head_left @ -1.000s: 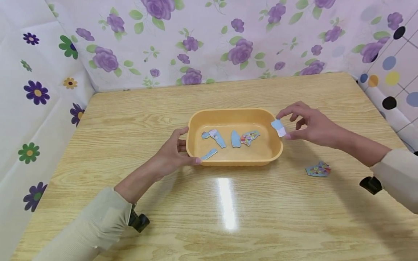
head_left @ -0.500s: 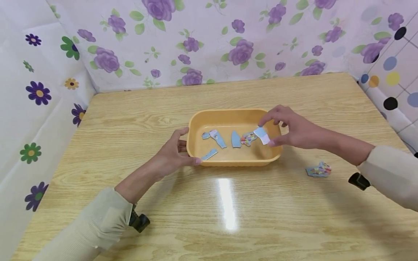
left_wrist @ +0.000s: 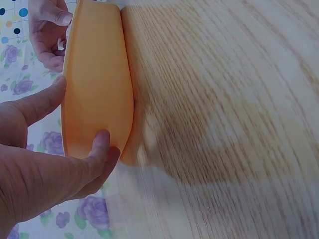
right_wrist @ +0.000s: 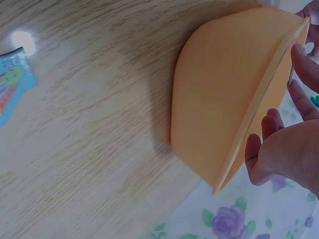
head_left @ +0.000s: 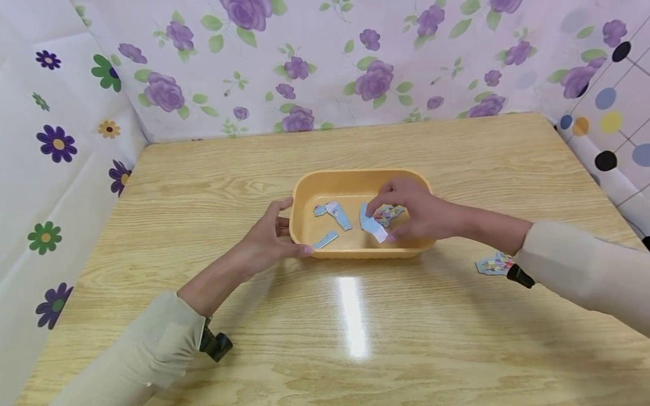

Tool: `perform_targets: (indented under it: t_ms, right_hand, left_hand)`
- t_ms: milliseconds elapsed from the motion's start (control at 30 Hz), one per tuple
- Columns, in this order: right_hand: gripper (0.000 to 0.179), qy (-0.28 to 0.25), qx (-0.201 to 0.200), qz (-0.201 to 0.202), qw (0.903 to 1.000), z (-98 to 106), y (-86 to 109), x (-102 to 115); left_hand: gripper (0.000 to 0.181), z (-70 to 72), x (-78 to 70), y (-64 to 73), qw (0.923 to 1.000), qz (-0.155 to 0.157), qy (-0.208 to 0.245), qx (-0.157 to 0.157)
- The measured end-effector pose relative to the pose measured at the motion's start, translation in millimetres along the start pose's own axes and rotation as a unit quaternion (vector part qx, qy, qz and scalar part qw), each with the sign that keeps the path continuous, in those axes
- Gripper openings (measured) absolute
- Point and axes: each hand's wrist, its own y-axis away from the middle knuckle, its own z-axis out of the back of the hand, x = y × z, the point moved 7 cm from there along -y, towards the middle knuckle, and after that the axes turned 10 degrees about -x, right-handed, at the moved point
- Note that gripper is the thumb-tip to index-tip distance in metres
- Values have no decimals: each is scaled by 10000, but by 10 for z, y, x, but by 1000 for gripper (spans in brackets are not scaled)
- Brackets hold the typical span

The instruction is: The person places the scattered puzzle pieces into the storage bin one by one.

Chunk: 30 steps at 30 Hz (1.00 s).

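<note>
A yellow-orange plastic tub sits mid-table with several flat puzzle pieces on its floor. My left hand holds its left end, thumb at the front corner and fingers on the outer wall, as the left wrist view also shows. Inside the right half of the tub, my right hand pinches a pale blue and white puzzle piece between thumb and fingertips. That piece overlaps a blue one in the head view; whether they touch is unclear. A colourful piece lies partly behind the hand.
Right of the tub, another colourful puzzle piece lies on the wooden table, partly hidden by the right wrist's camera. Flowered sheeting hangs behind the table's far edge.
The right hand has carried the pinched puzzle piece leftward from over the tub's right rim and into it. My left hand and the tub have stayed put.
</note>
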Motion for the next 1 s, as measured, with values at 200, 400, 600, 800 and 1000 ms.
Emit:
perform_targets:
  t_ms: [200,400,600,800,1000]
  right_hand:
    - [43,333,145,79,9993,-113,-49,63]
    - [44,841,384,-328,9952,-197,-69,72]
    - [54,911,485,-356,9940,-199,-91,99]
    - [54,727,306,-438,9959,-102,-103,69]
    - [51,692,210,-459,9963,-65,-92,65]
  left_hand:
    - [107,-1,3,0,10000,0,17,20]
    - [105,-13,2,-5,10000,-29,36,72]
    - [105,-13,11,-11,10000,-23,29,57]
    - [105,-2,14,-18,10000,-23,-20,21]
    - [106,5,24,-16,10000,-18,37,38]
